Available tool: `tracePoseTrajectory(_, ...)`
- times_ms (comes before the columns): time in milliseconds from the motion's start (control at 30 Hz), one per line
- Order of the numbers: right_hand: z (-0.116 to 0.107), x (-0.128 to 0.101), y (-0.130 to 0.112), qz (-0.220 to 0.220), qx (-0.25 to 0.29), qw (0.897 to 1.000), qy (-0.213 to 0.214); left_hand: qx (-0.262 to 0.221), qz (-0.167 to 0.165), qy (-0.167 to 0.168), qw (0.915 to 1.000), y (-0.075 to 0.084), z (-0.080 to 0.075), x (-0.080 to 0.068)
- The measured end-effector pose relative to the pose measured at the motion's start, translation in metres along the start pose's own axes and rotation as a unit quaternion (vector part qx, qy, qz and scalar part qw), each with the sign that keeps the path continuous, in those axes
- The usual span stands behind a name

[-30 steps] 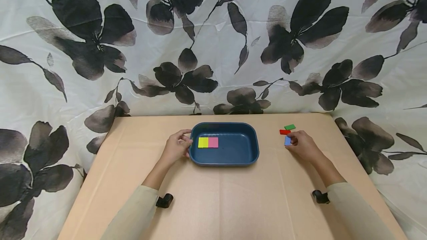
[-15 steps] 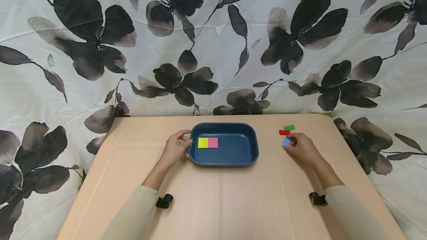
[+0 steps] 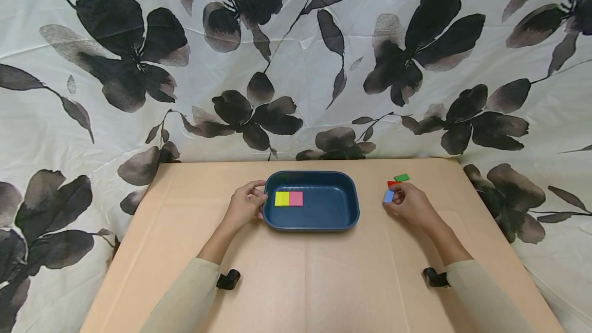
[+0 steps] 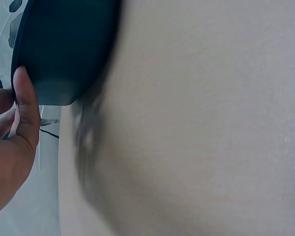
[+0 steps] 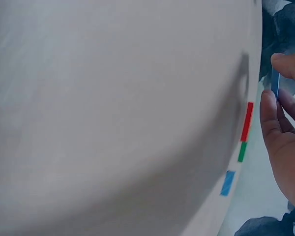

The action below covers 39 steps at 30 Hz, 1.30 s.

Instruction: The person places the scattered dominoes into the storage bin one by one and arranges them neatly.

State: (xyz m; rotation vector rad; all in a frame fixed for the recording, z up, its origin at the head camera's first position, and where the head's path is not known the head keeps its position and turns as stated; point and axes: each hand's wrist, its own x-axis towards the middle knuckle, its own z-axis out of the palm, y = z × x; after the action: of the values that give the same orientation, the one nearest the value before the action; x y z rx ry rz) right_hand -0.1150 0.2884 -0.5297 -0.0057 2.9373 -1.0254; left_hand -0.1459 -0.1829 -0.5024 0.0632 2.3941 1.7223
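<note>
Blue tile [image 3: 388, 197] upright between the fingertips [image 5: 268, 102] of the right grip [image 3: 412, 203]

A dark-blue, round-cornered tray [image 3: 330, 203], gripped at its left end by the left hand [image 3: 242, 202], holds a yellow square [image 3: 281, 199] and a pink square [image 3: 296, 199] side by side; to its right, the right hand [image 3: 411, 204] pinches a small blue tile [image 3: 388, 197].

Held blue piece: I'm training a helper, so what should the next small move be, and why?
Probably carry the held blue piece left over the tray, to the bare floor right of the pink square. The right grip pinches the piece outside the tray, while the yellow square and pink square lie side by side inside, and the left grip holds the tray's left end.
</note>
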Motion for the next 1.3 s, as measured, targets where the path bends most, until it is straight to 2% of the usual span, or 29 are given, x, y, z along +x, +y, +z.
tracePoseTrajectory(133,0.001,0.002,-0.011,-0.008,0.013,1.0,0.005,-0.004,0.003,0.0,1.0,0.0,0.0,0.0)
tracePoseTrajectory(400,0.007,0.007,-0.038,-0.054,0.049,0.997,0.019,-0.012,0.003,-0.002,0.9999,-0.001,0.0,0.001)
tracePoseTrajectory(767,0.003,0.019,-0.084,-0.083,0.068,0.994,-0.003,-0.005,-0.003,0.0,1.0,0.001,0.001,0.002)
tracePoseTrajectory(1100,0.007,0.033,-0.127,-0.117,0.04,0.992,-0.036,-0.008,0.001,-0.004,1.0,0.003,0.0,0.002)
tracePoseTrajectory(1300,0.021,0.044,-0.146,-0.145,-0.007,0.987,-0.068,-0.008,0.004,-0.005,0.9999,0.003,0.002,0.003)
